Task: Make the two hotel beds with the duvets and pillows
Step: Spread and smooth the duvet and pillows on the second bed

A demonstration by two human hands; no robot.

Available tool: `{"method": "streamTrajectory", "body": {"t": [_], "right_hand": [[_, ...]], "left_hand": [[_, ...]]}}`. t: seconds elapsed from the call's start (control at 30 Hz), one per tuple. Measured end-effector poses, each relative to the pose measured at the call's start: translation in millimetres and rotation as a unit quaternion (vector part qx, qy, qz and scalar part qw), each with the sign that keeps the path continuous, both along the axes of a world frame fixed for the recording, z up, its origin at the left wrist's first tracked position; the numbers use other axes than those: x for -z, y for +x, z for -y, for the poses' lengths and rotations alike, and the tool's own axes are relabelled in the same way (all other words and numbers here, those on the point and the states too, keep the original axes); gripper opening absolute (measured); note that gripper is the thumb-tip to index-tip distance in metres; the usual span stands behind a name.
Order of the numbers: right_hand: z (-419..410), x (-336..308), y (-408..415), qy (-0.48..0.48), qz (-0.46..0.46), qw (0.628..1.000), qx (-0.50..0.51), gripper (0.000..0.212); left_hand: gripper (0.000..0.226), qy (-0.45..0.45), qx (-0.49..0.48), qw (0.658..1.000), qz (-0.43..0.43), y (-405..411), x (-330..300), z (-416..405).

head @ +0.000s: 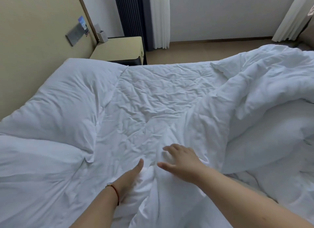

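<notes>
A bed with a wrinkled white sheet fills the view. Two white pillows lie along the headboard side at the left, one farther and one nearer. A bunched white duvet is piled over the right half of the bed. My left hand presses into a raised fold of white cloth at the near edge, its fingers buried in the fabric. My right hand lies flat on the cloth just right of that fold, fingers spread, holding nothing.
A beige headboard wall with a switch panel runs along the left. A bedside table stands beyond the bed's far corner. Dark and white curtains hang at the back, above a strip of brown floor.
</notes>
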State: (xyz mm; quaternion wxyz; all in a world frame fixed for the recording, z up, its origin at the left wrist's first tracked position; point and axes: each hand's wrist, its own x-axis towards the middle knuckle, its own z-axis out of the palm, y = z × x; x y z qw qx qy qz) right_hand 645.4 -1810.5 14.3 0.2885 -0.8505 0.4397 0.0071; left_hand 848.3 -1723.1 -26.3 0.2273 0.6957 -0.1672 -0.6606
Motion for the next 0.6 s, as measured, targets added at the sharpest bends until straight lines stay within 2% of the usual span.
{"method": "streamTrajectory", "body": {"t": [0.07, 0.1, 0.17, 0.23, 0.27, 0.3, 0.37, 0.43, 0.47, 0.53, 0.6], "right_hand": [[-1.9, -0.3, 26.2, -0.009, 0.016, 0.992, -0.129, 0.08], [0.6, 1.2, 36.7, -0.004, -0.004, 0.985, -0.174, 0.08], [8.9, 8.1, 49.9, 0.001, -0.075, 0.97, -0.231, 0.077], [17.4, 16.4, 52.6, -0.007, -0.159, 0.948, -0.274, 0.078], [19.6, 19.8, 50.2, -0.017, -0.191, 0.937, -0.292, 0.083], [19.8, 23.8, 47.0, -0.029, -0.219, 0.925, -0.308, 0.089], [16.9, 32.0, 39.7, -0.042, -0.267, 0.905, -0.328, 0.09], [13.1, 33.6, 33.5, -0.033, -0.285, 0.906, -0.312, 0.063], [15.2, 29.5, 32.7, -0.022, -0.271, 0.921, -0.28, 0.05], [33.0, 6.6, 37.9, -0.015, -0.202, 0.962, -0.184, 0.041], [73.4, -35.6, 48.4, -0.089, -0.117, 0.987, -0.066, 0.04]], "left_hand": [[0.087, -0.022, -0.057, 0.994, -0.086, 35.6, 4.0, -15.7], [0.087, -0.039, -0.042, 0.994, -0.096, 49.7, 3.8, -24.5], [0.084, -0.076, 0.075, 0.994, 0.001, 71.9, 0.9, -45.8], [0.076, -0.092, 0.239, 0.955, 0.152, 89.7, 2.6, -69.0], [0.068, -0.09, 0.288, 0.933, 0.196, 97.1, 8.5, -81.3], [0.061, -0.092, 0.297, 0.925, 0.217, 101.4, 14.1, -92.9], [0.049, -0.106, 0.215, 0.949, 0.207, 102.8, 18.3, -106.6], [0.053, -0.129, 0.116, 0.965, 0.195, 106.6, 12.7, -103.0], [0.061, -0.145, 0.086, 0.965, 0.199, 112.6, 6.4, -96.4], [0.07, -0.187, 0.04, 0.957, 0.216, 132.6, -12.9, -76.8], [0.057, -0.213, -0.015, 0.944, 0.253, 156.7, -42.4, -48.9]]}}
